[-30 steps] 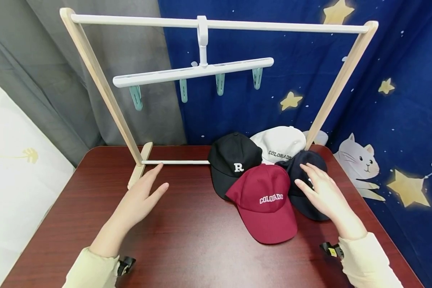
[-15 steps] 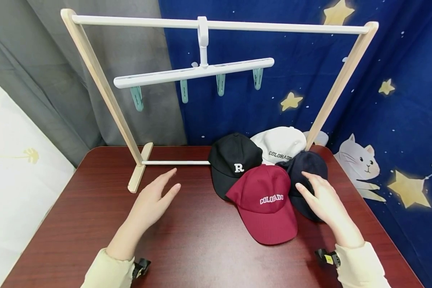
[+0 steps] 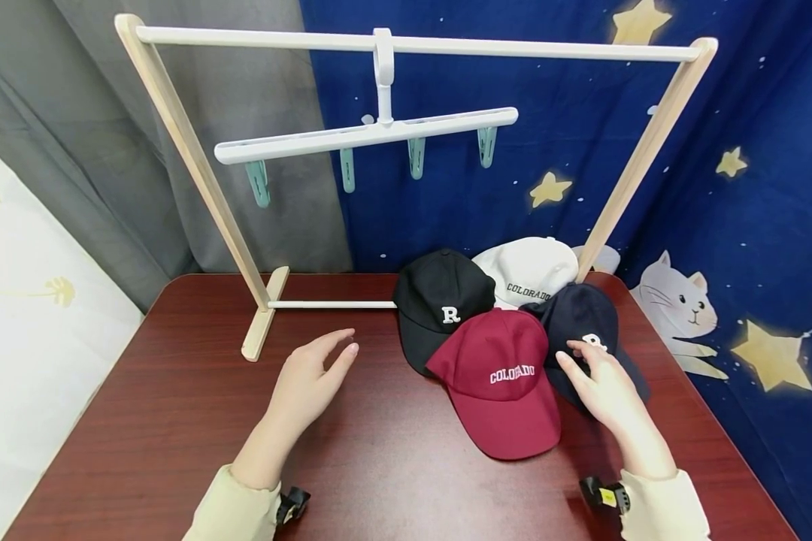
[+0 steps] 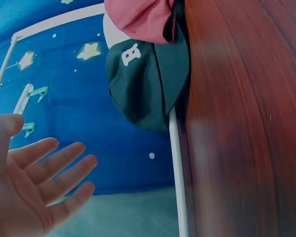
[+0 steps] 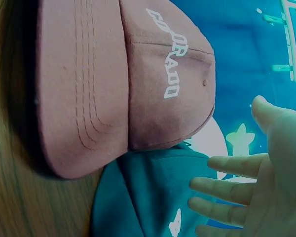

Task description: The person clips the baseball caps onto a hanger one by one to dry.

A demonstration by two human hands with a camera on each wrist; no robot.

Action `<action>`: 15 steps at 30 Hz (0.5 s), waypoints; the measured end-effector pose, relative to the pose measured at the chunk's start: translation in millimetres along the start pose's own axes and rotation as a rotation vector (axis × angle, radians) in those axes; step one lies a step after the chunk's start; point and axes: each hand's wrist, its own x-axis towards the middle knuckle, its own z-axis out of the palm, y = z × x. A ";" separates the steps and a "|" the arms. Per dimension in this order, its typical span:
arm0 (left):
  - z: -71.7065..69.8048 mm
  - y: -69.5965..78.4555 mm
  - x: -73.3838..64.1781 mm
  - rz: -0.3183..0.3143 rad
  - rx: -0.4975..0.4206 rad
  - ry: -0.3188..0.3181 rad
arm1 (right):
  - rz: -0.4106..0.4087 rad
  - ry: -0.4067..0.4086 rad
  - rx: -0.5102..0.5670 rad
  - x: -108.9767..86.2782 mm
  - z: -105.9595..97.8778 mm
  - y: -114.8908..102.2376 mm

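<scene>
Four caps would be several: a dark red cap (image 3: 497, 361) lettered COLORADO lies in front, a black cap (image 3: 443, 293) with a white R behind it on the left, a white cap (image 3: 528, 269) at the back, and a navy cap (image 3: 582, 319) on the right. My right hand (image 3: 602, 383) hovers over the navy cap's brim, fingers extended and holding nothing. My left hand (image 3: 309, 379) is above the table left of the caps, fingers relaxed, thumb apart, nothing in it. The left wrist view shows its open palm (image 4: 24, 197).
A wooden rack (image 3: 206, 173) with a white top bar stands on the brown table (image 3: 176, 421). From the bar hangs a white hanger (image 3: 365, 137) with several green clips (image 3: 416, 158). A grey curtain (image 3: 257, 98) and a blue star curtain (image 3: 446, 203) hang behind.
My left hand has moved right, toward the caps. My right hand has shifted slightly down and left, showing more of the navy cap's white letter. The caps stay in place.
</scene>
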 end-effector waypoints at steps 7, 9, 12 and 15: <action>11.8 5.8 3.3 -0.030 -0.061 0.011 | 0.004 0.025 0.021 -3.7 7.1 0.7; 14.5 7.9 4.5 -0.041 -0.090 0.016 | 0.012 0.021 0.031 -4.5 9.1 0.5; 20.3 8.5 6.5 -0.047 -0.119 0.029 | 0.027 0.019 0.039 -5.6 12.4 0.0; 26.6 8.6 8.1 -0.049 -0.142 0.041 | 0.043 0.018 0.044 -6.3 15.2 -0.5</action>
